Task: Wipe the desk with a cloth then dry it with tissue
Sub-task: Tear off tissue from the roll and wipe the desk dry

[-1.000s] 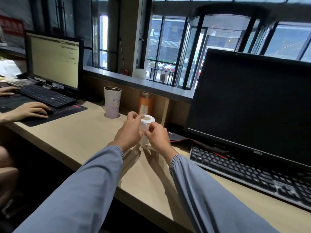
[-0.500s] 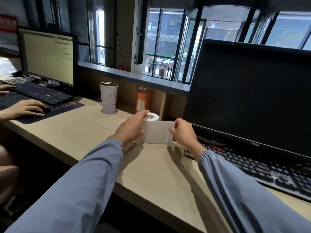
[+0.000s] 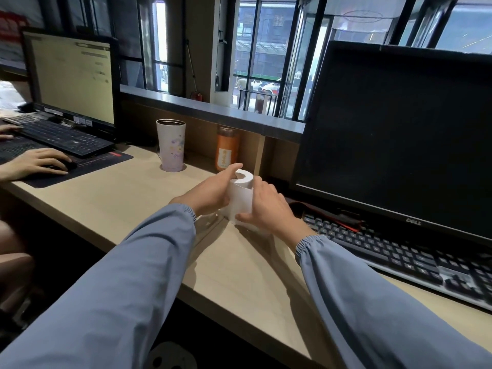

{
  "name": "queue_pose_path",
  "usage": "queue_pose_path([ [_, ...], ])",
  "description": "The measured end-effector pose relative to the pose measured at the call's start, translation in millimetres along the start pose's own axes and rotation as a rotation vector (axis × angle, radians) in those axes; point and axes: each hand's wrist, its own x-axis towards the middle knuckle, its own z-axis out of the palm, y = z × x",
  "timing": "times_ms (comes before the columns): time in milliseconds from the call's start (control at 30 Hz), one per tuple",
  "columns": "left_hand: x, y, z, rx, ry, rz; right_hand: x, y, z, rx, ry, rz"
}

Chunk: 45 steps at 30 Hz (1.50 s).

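Head view: a white tissue roll (image 3: 241, 194) stands upright on the tabletop (image 3: 127, 206), at the middle of the frame and between the person's two hands. The left hand (image 3: 210, 194) wraps its fingers round the roll's nine o'clock side, with the forefinger stretched up over the top rim by the core hole. The right hand (image 3: 267, 207) grips the three o'clock side, its fingers curled behind the roll and its thumb pressed low on the front. Whether that thumb pins a loose sheet I cannot tell. No cloth shows anywhere, so this looks like the start of the drying step: getting a length of tissue free.

From the roll, an open tumbler (image 3: 171, 147) stands at ten o'clock and an orange bottle (image 3: 227, 149) at twelve o'clock, quite near. A keyboard (image 3: 394, 249) runs off toward four o'clock beneath a dark monitor (image 3: 399, 134). Far off at nine o'clock, another person's hand (image 3: 37, 163) rests on a mouse.

The risks, as I judge them:
- Pulling a sheet with too loose a hold could make the roll spin and spill far more tissue than is wanted.
- A sharp tug could tear the thin paper raggedly.
- A wide elbow or a lifted roll might clip the bottle or the tumbler — a fresh wet patch.
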Motion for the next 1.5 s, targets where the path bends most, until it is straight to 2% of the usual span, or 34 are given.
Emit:
queue_pose_path([
  [200, 2, -4, -1, 0.101, -0.027, -0.001, 14, 6, 5, -0.037, -0.259, 0.041],
  [433, 5, -5, -7, 0.187, -0.051, 0.008, 7, 14, -5, 0.206, -0.443, 0.038],
  [1100, 2, 0, 3, 0.188, -0.030, 0.065, -24, 6, -33, 0.268, -0.555, 0.187],
  [1233, 5, -4, 2, 0.086, -0.036, 0.033, -45, 22, -45, 0.131, -0.680, 0.179],
  [1300, 6, -2, 1, 0.102, -0.073, 0.042, -58, 36, -49, 0.239, -0.573, 0.250],
  [1367, 7, 1, -1, 0.156, -0.088, 0.059, -64, 47, -57, 0.370, -0.361, 0.316],
  [1433, 9, 1, -3, 0.205, -0.078, 0.065, -62, 55, -62, 0.330, -0.211, 0.318],
  [1500, 10, -1, -6, 0.218, -0.060, 0.059, -59, 56, -60, 0.227, -0.135, 0.258],
])
